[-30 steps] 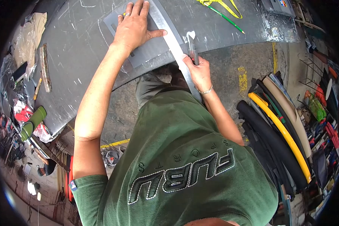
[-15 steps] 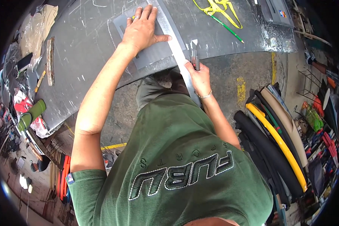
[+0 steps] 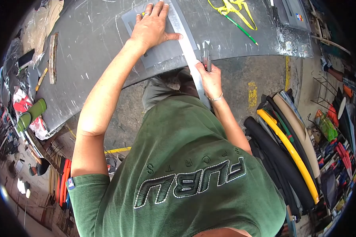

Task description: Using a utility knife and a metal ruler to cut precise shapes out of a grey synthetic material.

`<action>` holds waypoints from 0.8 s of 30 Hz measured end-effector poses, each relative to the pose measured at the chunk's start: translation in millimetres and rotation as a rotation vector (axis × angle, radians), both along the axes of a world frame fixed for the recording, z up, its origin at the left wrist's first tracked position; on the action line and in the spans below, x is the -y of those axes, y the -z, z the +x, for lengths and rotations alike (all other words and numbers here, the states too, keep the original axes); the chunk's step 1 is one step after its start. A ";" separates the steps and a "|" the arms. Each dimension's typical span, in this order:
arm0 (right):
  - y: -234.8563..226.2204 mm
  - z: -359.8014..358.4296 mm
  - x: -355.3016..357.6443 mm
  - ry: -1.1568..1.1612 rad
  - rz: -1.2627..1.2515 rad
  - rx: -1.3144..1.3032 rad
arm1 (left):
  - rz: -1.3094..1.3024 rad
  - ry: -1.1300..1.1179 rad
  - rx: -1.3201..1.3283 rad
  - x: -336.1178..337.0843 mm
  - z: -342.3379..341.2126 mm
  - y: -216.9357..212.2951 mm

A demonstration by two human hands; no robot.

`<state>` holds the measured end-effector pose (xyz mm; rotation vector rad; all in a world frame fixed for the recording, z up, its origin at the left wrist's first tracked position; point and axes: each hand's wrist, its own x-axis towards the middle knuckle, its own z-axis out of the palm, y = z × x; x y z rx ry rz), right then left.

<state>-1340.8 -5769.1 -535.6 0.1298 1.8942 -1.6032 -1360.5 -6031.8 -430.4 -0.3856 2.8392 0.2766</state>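
Note:
My left hand [image 3: 151, 28] lies spread over a grey sheet [image 3: 159, 58], its thumb resting on a long metal ruler [image 3: 188, 51]. The ruler runs over the sheet and past the near table edge toward my body. By that edge my right hand [image 3: 210, 82] is closed around a utility knife [image 3: 206, 57], whose front end points away from me. The right thumb and fingers also sit against the ruler's side; whether they grip it is unclear. A ring shows on my left hand, a bracelet on my right wrist.
The dark, scratched table [image 3: 91, 43] carries a green pencil [image 3: 241, 29], a yellow tape measure [image 3: 230, 7] and a wooden strip [image 3: 53, 58]. To the right stand rolls of material, including a yellow roll [image 3: 289, 152]. A green roll [image 3: 36, 110] lies at left. Another person [image 3: 39, 168] is at far left.
The view has shifted slightly. The knife in my right hand has turned a little; my left hand keeps its place on the sheet and ruler.

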 end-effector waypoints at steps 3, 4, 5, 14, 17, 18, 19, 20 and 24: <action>-1.0 0.2 1.5 0.004 0.003 -0.003 | -0.003 0.004 -0.010 1.7 1.5 2.6; -1.2 0.3 1.5 0.007 0.008 -0.001 | 0.001 0.007 -0.008 1.1 1.3 2.2; -1.3 0.1 1.6 0.004 0.009 -0.005 | 0.006 0.001 -0.004 1.0 0.6 1.7; -1.6 -3.1 -5.0 -0.062 0.065 -0.021 | 0.028 0.013 -0.017 -1.1 -3.4 7.3; -9.2 -1.1 7.0 -0.106 0.039 -0.015 | 0.186 0.077 -0.436 42.1 22.5 85.9; -9.9 0.6 13.0 -0.138 0.045 -0.011 | 0.348 0.158 -0.831 58.1 36.4 111.6; -5.4 -1.4 4.1 -0.107 0.072 -0.012 | 0.386 0.177 -0.832 38.3 21.6 96.0; -4.2 -3.8 -5.9 -0.062 0.089 -0.020 | 0.232 0.116 -0.430 8.9 0.8 46.8; -7.3 -3.0 -2.0 -0.075 0.103 -0.052 | 0.022 0.025 -0.105 6.2 4.4 18.7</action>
